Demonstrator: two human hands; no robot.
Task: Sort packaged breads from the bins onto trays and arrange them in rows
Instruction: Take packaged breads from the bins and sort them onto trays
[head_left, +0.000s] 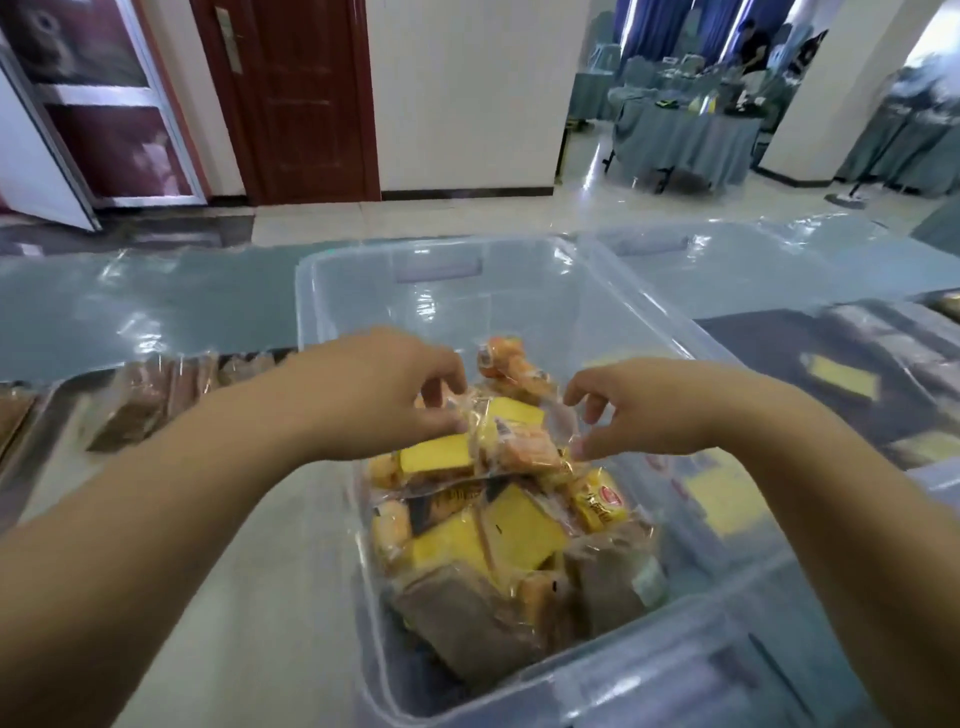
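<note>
**Both hands hold one bread pack over the clear bin**

A person's left hand (384, 395) and right hand (639, 410) pinch opposite edges of a clear-wrapped bread pack (511, 439), fingers curled, just above the heap of packs (498, 545). The yellow, orange and brown heap fills the near end of a clear bin (332, 291). A left tray (52, 452) carries brown loaves (140, 402), and a dark right tray (769, 353) holds blurred packs. A second bin (727, 260) stands behind.
</note>
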